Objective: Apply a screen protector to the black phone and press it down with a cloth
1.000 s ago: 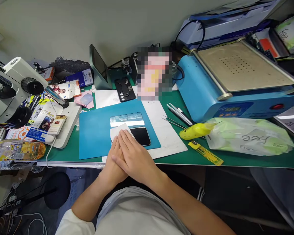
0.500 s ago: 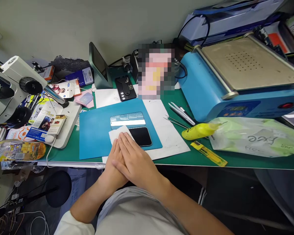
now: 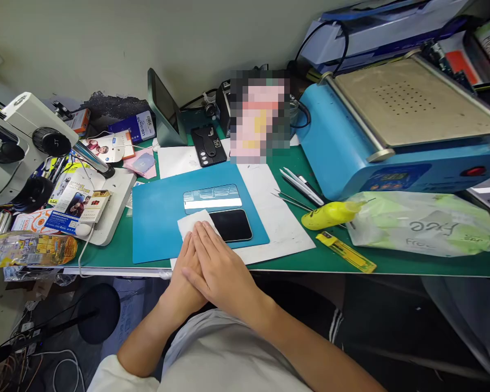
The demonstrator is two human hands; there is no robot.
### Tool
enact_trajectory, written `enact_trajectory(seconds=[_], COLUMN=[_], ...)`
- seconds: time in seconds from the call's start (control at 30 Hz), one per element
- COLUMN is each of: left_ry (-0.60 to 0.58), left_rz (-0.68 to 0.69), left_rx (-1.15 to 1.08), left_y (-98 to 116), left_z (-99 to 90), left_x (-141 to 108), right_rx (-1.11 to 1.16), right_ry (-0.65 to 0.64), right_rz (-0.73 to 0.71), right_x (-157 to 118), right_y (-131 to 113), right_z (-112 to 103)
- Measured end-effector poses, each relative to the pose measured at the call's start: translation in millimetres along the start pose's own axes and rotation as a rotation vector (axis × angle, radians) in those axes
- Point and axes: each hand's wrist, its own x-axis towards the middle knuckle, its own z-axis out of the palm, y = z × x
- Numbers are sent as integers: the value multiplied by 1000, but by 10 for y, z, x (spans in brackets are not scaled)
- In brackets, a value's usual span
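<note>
- Hands: right hand (image 3: 218,264) laid over left hand (image 3: 184,286), fingers together upon the wipe (image 3: 193,222); any grip is hidden.
- Phone (image 3: 232,225): on the mat (image 3: 157,218), left end covered.
- Step: apparently wiping; another stroke calls for even pressure.
- Room: mat bare leftward; clear panel (image 3: 212,195) just beyond phone; bench (image 3: 118,257) edge near.

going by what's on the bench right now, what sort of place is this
Probably an electronics repair bench: what looks like a microscope at the left, a phone lying on a blue mat, and a blue machine with a perforated metal plate at the right.
</note>
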Motion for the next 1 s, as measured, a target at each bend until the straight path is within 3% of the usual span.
enact_trajectory(seconds=[0.27, 0.47, 0.7, 0.87, 1.0], left_ry=[26, -33, -26, 23, -13], left_rz=[10, -3, 16, -3, 57], left_rx=[-26, -9, -32, -25, -67], left_y=[-206, -46, -1, 197, 217], left_z=[39, -42, -33, 15, -18], left_x=[92, -13, 217, 193, 353], right_rx=[33, 37, 38, 5, 25], right_ry=[-54, -36, -66, -26, -6], right_rz=[0, -16, -1, 12, 71], right_x=[264, 46, 143, -94, -109], right_y=[77, 2, 214, 221, 366], right_z=[-11, -5, -138, -147, -163])
